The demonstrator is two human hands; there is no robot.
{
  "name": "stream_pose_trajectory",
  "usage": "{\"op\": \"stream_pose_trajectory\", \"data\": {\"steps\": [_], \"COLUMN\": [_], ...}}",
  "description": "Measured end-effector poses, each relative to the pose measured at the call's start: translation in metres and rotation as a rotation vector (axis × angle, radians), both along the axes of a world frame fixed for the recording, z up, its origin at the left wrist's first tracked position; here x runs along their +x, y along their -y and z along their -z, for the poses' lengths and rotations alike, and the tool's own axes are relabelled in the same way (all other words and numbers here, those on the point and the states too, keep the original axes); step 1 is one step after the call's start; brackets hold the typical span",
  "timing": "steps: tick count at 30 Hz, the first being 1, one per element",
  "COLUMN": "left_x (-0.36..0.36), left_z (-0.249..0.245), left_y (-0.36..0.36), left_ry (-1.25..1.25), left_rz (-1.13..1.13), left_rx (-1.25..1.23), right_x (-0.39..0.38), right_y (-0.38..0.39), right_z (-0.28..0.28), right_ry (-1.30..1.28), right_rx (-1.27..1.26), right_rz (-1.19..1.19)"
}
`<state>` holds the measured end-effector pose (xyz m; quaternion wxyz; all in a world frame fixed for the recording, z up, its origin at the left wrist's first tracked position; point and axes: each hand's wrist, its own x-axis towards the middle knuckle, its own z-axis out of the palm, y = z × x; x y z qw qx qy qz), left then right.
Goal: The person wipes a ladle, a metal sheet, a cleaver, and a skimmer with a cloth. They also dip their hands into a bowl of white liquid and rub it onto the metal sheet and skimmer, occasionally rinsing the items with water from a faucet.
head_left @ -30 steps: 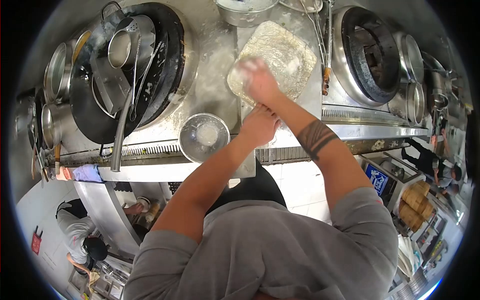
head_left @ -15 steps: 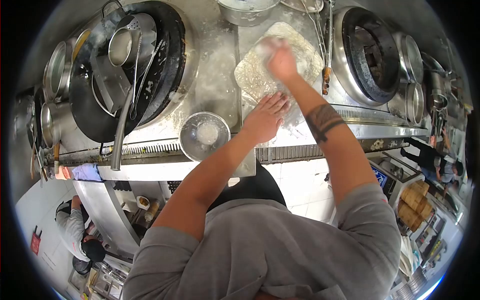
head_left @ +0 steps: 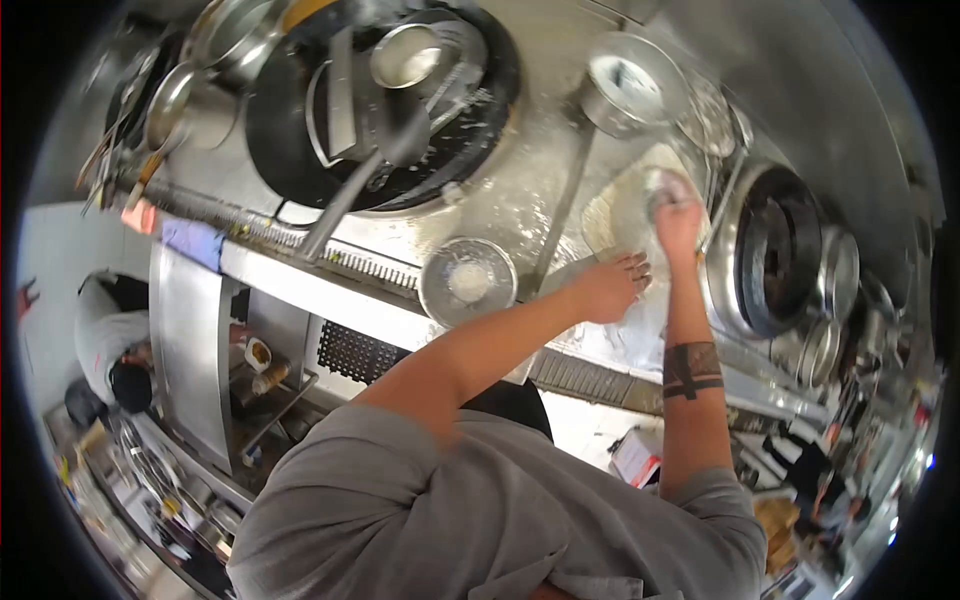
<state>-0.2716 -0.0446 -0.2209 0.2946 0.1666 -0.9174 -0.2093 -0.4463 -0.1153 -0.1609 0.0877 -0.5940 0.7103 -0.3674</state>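
Note:
A pale, wet, roughly square sheet with a mottled surface (head_left: 606, 212) lies on the steel counter (head_left: 545, 130). My right hand (head_left: 680, 222) is closed over its far right part, blurred, around a small greyish thing (head_left: 664, 188) that I cannot make out. At the sheet's near edge my left hand (head_left: 612, 285) lies low with its fingers stretched out, gripping nothing. Left of that hand, a metal bowl (head_left: 428, 288) holds something round and white (head_left: 468, 283).
A black wok (head_left: 285, 130) with a ladle (head_left: 345, 205) and other metal tools stands left. A pot (head_left: 612, 115) is at the back, and a burner ring (head_left: 745, 260) stands right with long-handled tools beside it. Another person (head_left: 112, 335) is at far left.
The view has turned and shifted, so the counter now sits tilted, with the sheet further right. My right hand has stayed over the sheet in a blur; my left hand remains at its near edge.

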Motion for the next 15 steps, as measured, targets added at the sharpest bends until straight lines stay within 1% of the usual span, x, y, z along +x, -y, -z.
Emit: {"op": "stream_pose_trajectory", "data": {"steps": [1, 2, 3, 4, 5, 6, 7, 8, 9, 11, 12, 13, 14, 15], "left_x": [0.014, 0.033, 0.057, 0.080, 0.103, 0.123, 0.142, 0.160, 0.176, 0.204, 0.216, 0.229, 0.236, 0.240], "left_z": [-0.015, -0.033, -0.057, -0.080, -0.102, -0.118, -0.130, -0.139, -0.144, -0.143, -0.146, -0.144, -0.143, -0.136], "left_y": [0.010, 0.022, 0.034, 0.044, 0.054, 0.063, 0.072, 0.084, 0.096, 0.124, 0.134, 0.149, 0.158, 0.164], "left_ry": [-0.132, -0.113, 0.098, 0.307, 0.254, 0.172, 0.088, 0.146, 0.201, 0.008, 0.031, 0.125, 0.240, 0.375], "left_rz": [-0.042, -0.065, -0.076, -0.088, -0.169, -0.271, -0.368, -0.458, -0.547, -0.766, -0.876, -0.934, -0.992, -0.990], "left_rx": [0.015, -0.003, 0.166, 0.340, 0.324, 0.233, 0.142, 0.089, 0.037, -0.085, -0.008, -0.045, -0.027, 0.035], "right_x": [0.002, 0.006, 0.008, 0.008, 0.007, 0.005, 0.005, 0.002, -0.016, -0.046, -0.034, -0.005, 0.012, 0.007], "right_y": [0.025, 0.050, 0.075, 0.102, 0.130, 0.156, 0.182, 0.208, 0.236, 0.287, 0.284, 0.271, 0.261, 0.259], "right_z": [-0.023, -0.040, -0.051, -0.056, -0.055, -0.046, -0.032, -0.014, 0.037, 0.130, 0.108, 0.053, 0.013, 0.010], "right_ry": [-0.251, -0.195, -0.139, -0.234, -0.332, -0.314, -0.485, -0.653, -0.691, -0.769, -0.768, -0.823, -0.877, -0.887], "right_rx": [-0.219, -0.227, -0.232, -0.218, -0.201, -0.214, 0.063, 0.345, 0.369, 0.418, 0.416, 0.602, 0.788, 0.783], "right_rz": [-0.048, -0.065, -0.076, -0.104, -0.128, -0.130, -0.159, -0.186, -0.169, -0.138, -0.135, -0.263, -0.389, -0.377]}}
